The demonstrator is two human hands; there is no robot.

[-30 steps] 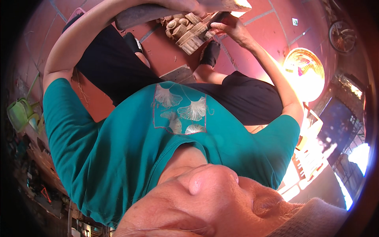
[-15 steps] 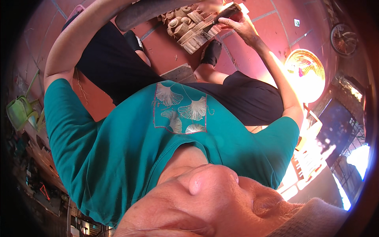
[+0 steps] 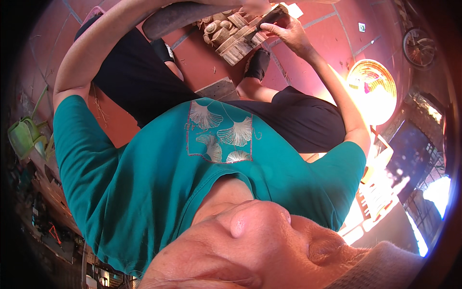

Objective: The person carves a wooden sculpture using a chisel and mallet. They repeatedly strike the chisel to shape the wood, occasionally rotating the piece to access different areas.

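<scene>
On the floor between my feet lies a carved wooden piece (image 3: pixel 224 36) with rounded knobs and ridges, its top cut off by the picture's upper edge. My right hand (image 3: pixel 291 34) pinches a dark brown piece (image 3: pixel 275 16) at the carving's right end; its exact kind is hard to make out. My left arm curves up along the top edge. What shows of my left hand (image 3: pixel 256 6) is blurred, above the carving, with its fingers indistinct. Close beneath that forearm hangs a broad dark grey curved thing (image 3: pixel 180 19), perhaps a blade; whether my left hand holds it cannot be told.
A round woven basket (image 3: pixel 373 89) sits in bright sunlight at the right, with a wheel (image 3: pixel 418 48) beyond it. A small flat grey slab (image 3: pixel 219 90) lies between my legs on the red tiles (image 3: pixel 313 72). A green watering can (image 3: pixel 23 137) stands at far left.
My right hand has shifted slightly left with the dark piece. My left forearm has come lower along the top edge. A skin-coloured strip now shows at the upper right edge.
</scene>
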